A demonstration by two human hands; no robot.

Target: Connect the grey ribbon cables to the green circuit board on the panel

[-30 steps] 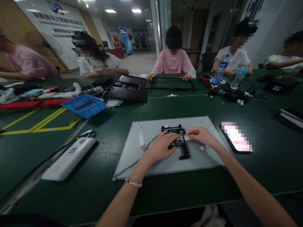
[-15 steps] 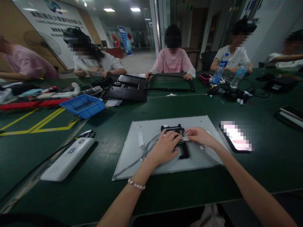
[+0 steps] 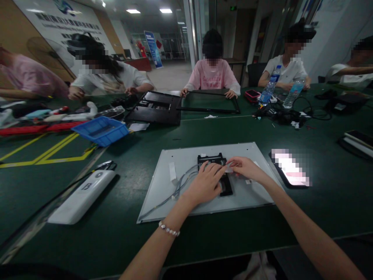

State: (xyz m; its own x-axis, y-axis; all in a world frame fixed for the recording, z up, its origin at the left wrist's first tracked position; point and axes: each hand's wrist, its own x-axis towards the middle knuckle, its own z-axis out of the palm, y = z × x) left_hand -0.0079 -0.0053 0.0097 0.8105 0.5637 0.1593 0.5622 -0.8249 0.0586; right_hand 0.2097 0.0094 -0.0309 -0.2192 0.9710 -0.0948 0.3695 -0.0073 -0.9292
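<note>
A pale grey flat panel (image 3: 247,198) lies in front of me with a black bracket (image 3: 226,187) on its middle. My left hand (image 3: 205,182) rests over the bracket with its fingers stretched out, covering much of it. Between the thumb and fingers of my right hand (image 3: 244,167), just to the right, is a small piece of whitish tape (image 3: 229,170). Grey cables (image 3: 181,186) run from under my left hand towards the panel's near left corner. A white strip (image 3: 173,172) is stuck on the panel's left part. What lies directly under my fingers is hidden.
A lit phone (image 3: 288,167) is right of the panel. To the left are a white power bank (image 3: 84,196) with a cable and a blue basket (image 3: 101,134). Across the table a co-worker holds a black frame (image 3: 210,111); bottles (image 3: 294,93) stand at the back right.
My left fingers have shifted slightly right, closer to my right fingertips. The whitish piece in my right hand has changed its angle. A co-worker at the back left has moved an arm outward.
</note>
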